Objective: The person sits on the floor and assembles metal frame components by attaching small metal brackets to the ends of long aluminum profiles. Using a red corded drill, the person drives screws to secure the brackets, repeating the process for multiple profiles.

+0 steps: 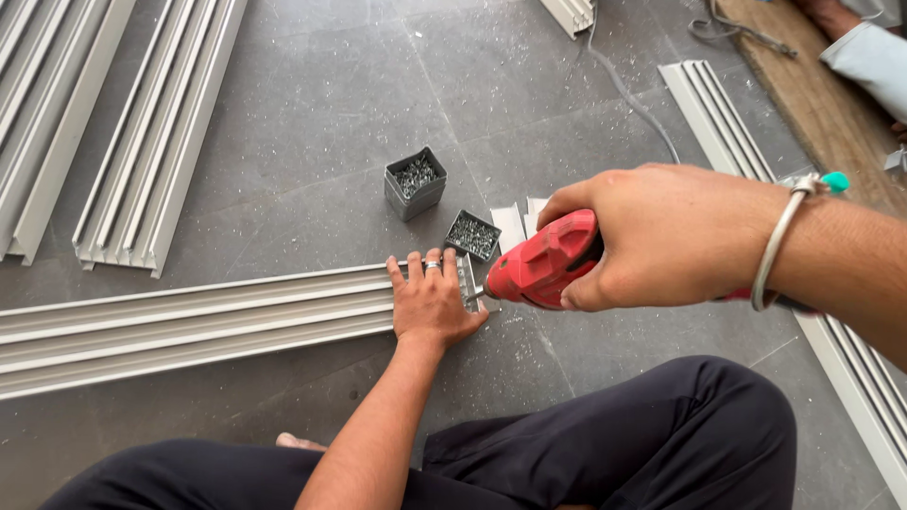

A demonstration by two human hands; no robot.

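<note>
The person sits on the grey tiled floor with dark-trousered legs folded at the near edge of the view. The left hand lies flat, fingers spread and together with the palm pressing down on the right end of a long, pale grey ribbed aluminium track that runs along the floor from the left edge toward the middle; a ring shows on one finger. The right hand is wrapped tight around a red power screwdriver, whose tip points left and meets the end of that track just beside the left thumb. A metal bangle circles the right wrist. Just beyond the left hand stand two small square grey containers of screws: one taller box and one lower box, near each other but not touching. Two short pale offcuts lie side by side right behind the screwdriver. At the far left corner two more ribbed track sections lie at a slant, side by side. Another single track runs from the far middle down along the right edge, passing under the right forearm. One more profile end pokes in at the far edge, with a grey cable trailing from near it across the floor. At the far right corner a wooden board lies on the floor, and part of another person's pale sleeve shows there.
</note>
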